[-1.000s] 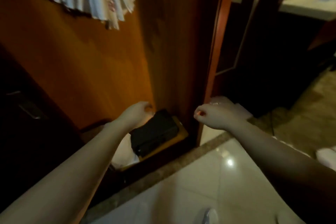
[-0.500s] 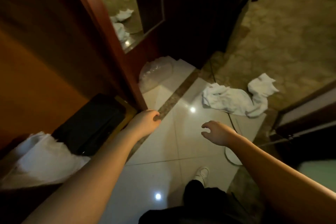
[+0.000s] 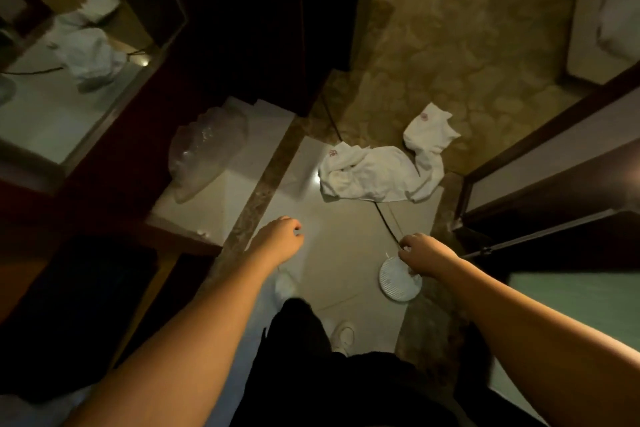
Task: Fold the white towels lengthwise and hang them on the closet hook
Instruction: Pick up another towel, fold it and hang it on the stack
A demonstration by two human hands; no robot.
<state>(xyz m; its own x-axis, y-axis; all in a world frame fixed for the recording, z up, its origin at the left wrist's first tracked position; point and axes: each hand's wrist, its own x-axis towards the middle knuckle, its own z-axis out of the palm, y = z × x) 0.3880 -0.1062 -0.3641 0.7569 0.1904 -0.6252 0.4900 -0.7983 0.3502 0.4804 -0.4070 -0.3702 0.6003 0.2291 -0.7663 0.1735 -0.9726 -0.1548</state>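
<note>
Legs in dark trousers fill the bottom edge below me, with a pale shoe just showing beside them and another blurred under my left forearm. My left hand hangs over the pale floor tiles, fingers loosely curled and holding nothing. My right hand does the same, poised above a round ribbed disc on the floor; I cannot tell whether it touches it. Bare tile runs forward between the hands, bounded left by a brown stone strip and right by a dark door frame. A thin dark cable crosses that lane and passes under the white towel, which lies crumpled where the tile meets the patterned carpet, well ahead of both hands. Left of the strip, a clear plastic bag rests on a raised pale ledge. Farther left, a mirror shows more white cloth, blurred. The dark opening at top centre hides whatever is inside, and the lower left is too dim to read.
</note>
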